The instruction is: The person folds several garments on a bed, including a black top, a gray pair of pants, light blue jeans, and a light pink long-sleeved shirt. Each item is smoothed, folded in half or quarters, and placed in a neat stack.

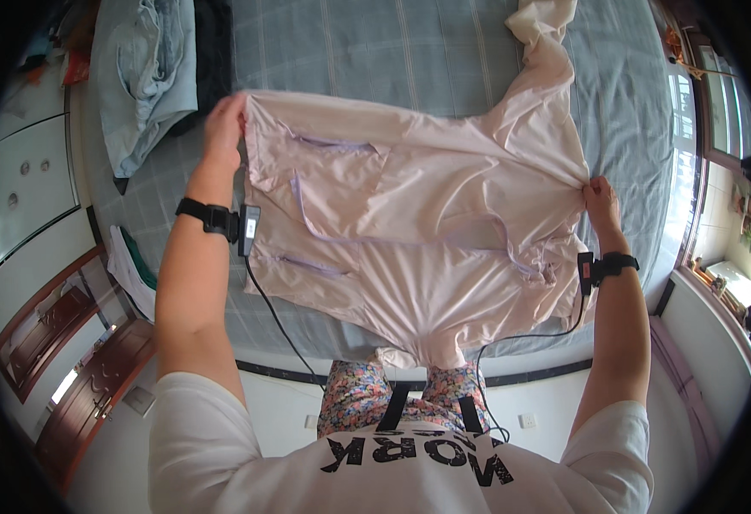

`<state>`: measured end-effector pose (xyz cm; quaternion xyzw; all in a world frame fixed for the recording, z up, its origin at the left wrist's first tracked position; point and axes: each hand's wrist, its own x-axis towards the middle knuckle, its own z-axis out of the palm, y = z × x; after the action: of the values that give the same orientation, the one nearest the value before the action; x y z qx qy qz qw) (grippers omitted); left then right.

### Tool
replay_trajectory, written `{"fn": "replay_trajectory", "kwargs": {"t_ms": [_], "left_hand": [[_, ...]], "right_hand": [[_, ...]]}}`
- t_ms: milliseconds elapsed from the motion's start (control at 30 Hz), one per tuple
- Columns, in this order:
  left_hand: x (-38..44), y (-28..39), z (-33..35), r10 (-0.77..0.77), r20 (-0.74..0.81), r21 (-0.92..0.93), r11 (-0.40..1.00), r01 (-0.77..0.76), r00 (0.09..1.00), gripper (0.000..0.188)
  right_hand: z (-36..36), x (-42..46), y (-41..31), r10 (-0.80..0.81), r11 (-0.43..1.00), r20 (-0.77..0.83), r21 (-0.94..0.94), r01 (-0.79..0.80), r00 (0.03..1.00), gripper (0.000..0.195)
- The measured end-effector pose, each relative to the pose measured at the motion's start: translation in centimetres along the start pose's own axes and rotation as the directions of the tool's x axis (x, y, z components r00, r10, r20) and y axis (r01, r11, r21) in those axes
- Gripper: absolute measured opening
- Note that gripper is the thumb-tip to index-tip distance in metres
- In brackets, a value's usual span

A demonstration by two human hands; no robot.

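Observation:
A pale pink zip jacket with lilac zips lies spread sideways over the bed, its front uppermost. At its upper left corner, my left hand grips the hem. My right hand pinches the fabric at the jacket's right end, near the shoulder. One sleeve stretches up towards the bed's far side; the other hangs bunched at the near edge by my legs. The lilac front zip curves across the middle, and two zipped pockets show at the left. Each wrist wears a black strap with a small cabled device.
A grey-blue checked sheet covers the bed. Folded light-blue jeans lie at the upper left, beside a black garment. White and green cloth sits at the bed's left edge. A windowsill runs along the right.

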<state>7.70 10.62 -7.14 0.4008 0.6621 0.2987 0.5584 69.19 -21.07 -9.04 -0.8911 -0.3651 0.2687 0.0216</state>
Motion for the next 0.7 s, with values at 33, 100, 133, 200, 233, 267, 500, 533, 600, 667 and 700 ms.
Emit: {"fn": "replay_trajectory", "kwargs": {"t_ms": [33,100,133,200,233,267,500,533,600,667,700], "left_hand": [[0.0,0.1,0.7,0.067,-0.052,-0.133,0.988,-0.074,0.996,0.033],[-0.8,0.8,1.8,0.070,-0.033,-0.070,0.995,-0.072,0.997,0.050],[-1.3,0.7,1.8,0.074,-0.012,0.023,0.997,-0.073,0.997,0.056],[-1.9,-1.0,0.9,0.237,-0.062,0.223,0.950,-0.218,0.969,0.053],[-2.7,-1.7,0.4,0.270,-0.071,0.253,0.936,-0.245,0.960,0.053],[-3.9,-2.3,-0.5,0.201,-0.098,0.224,0.959,-0.176,0.975,0.049],[-16.1,-9.7,-7.3,0.177,0.045,0.648,0.744,-0.164,0.983,0.029],[-18.0,-11.3,-8.2,0.181,0.037,0.664,0.730,-0.159,0.983,0.030],[-21.4,-14.2,-9.9,0.144,0.018,0.688,0.716,-0.117,0.989,0.028],[-23.6,-16.5,-11.3,0.055,-0.031,0.694,0.720,-0.018,0.998,0.026],[-24.3,-17.4,-12.2,-0.025,-0.057,0.718,0.693,0.059,0.998,0.026]], "right_hand": [[0.0,-0.3,0.3,0.002,1.000,-0.016,-0.009,-0.002,1.000,0.027],[-0.1,-0.4,0.6,0.004,1.000,-0.055,-0.022,-0.005,0.998,0.028],[-0.1,-0.6,0.6,-0.004,0.999,-0.072,0.037,0.007,0.997,0.028],[-0.2,-1.4,1.0,-0.009,0.988,-0.113,0.150,0.026,0.994,0.028],[-0.4,-2.5,1.0,-0.037,0.983,-0.196,0.167,0.071,0.980,0.028],[-0.4,-3.7,1.0,-0.065,0.977,-0.278,0.178,0.117,0.958,0.028],[-0.4,-17.3,-1.6,-0.382,0.903,-0.224,0.114,0.414,0.897,0.022],[1.1,-20.1,-1.4,-0.451,0.875,-0.098,0.146,0.462,0.887,0.023],[3.1,-25.4,-2.1,-0.521,0.847,0.250,0.270,0.459,0.816,0.026],[4.9,-30.5,-3.2,-0.554,0.831,0.517,0.306,0.464,0.652,0.037],[6.1,-32.7,-3.4,-0.584,0.798,0.573,0.275,0.537,0.575,0.045]]}}
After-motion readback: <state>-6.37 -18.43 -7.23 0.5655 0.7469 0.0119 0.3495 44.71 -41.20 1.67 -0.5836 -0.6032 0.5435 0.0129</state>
